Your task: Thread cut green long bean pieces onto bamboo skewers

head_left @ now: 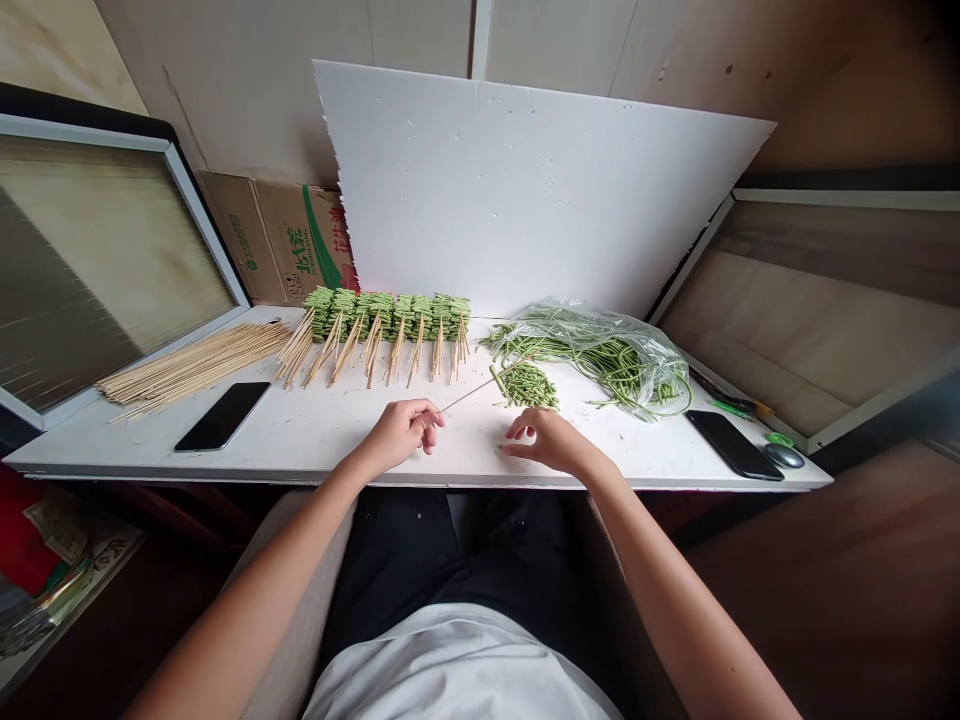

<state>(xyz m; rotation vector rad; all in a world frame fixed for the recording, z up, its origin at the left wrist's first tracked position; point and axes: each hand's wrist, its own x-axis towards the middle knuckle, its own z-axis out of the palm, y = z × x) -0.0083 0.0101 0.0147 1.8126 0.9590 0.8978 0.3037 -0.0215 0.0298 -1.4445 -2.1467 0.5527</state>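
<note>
My left hand is closed around one end of a thin bamboo skewer, whose far end slants up to the right over the cut beans. No bean pieces show on the skewer's visible length. Close to the table's front edge, my right hand hovers with thumb and fingers apart and nothing seen between them. Just beyond it lies a small pile of cut green bean pieces. Behind that pile, long uncut green beans spill from a clear plastic bag.
Several bunches of bean skewers line the back left, sticks toward me. Loose bamboo skewers lie left of them, near a phone. Another phone and a rounded dark object sit at right. A white board leans behind.
</note>
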